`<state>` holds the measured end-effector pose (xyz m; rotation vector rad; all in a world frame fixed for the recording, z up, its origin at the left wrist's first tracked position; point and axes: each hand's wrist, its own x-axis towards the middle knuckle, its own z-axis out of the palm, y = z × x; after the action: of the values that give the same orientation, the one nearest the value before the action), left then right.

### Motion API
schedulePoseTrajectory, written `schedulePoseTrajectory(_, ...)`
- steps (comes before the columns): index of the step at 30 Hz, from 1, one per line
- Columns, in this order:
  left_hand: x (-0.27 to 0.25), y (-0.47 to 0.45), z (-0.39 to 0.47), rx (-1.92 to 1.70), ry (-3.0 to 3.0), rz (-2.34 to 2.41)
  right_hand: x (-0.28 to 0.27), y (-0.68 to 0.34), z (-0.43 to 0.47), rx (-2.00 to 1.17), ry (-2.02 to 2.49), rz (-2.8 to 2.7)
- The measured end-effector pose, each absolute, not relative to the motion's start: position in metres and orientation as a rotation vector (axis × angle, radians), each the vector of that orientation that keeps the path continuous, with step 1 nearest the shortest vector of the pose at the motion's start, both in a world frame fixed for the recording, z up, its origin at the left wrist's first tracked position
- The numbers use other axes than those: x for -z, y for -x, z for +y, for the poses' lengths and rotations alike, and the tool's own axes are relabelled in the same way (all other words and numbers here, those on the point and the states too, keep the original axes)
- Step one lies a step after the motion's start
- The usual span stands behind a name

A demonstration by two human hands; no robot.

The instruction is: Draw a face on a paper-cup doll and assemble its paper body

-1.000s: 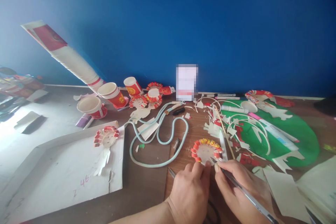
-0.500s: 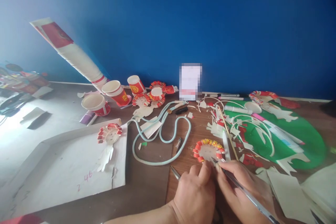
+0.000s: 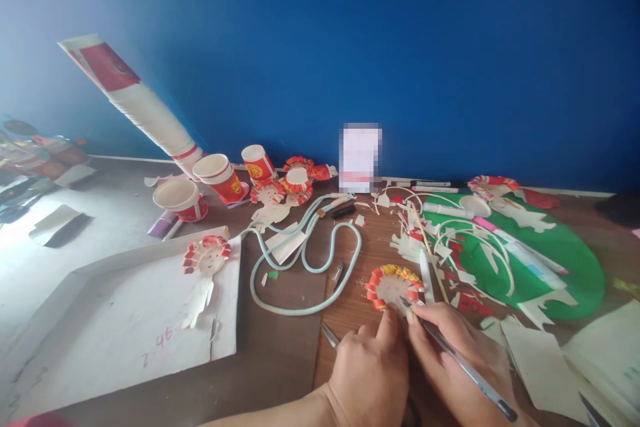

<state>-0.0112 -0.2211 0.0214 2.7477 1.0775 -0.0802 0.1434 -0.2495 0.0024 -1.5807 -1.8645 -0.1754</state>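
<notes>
A round paper-cup face with a red and yellow fringe lies on the brown table near the front. My left hand presses on its near edge with fingers bent. My right hand grips a grey pen whose tip touches the lower right of the face. A thin metal tool pokes out from under my left hand.
A pale blue cord loops at centre. A white board with a paper figure lies left. Red paper cups and a leaning cup stack stand behind. A green sheet with markers and scraps lies right.
The view shifted slightly. Both hands stay at the fringed face, and the pen tip keeps working at its lower right edge.
</notes>
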Motion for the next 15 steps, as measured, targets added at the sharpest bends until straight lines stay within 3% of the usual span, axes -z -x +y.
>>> schedulePoseTrajectory(15, -0.0176, 0.0107, -0.2189, 0.067, -2.761, 1.028, -0.0038, -0.1436, -0.2473, 0.179, 1.61, -1.862)
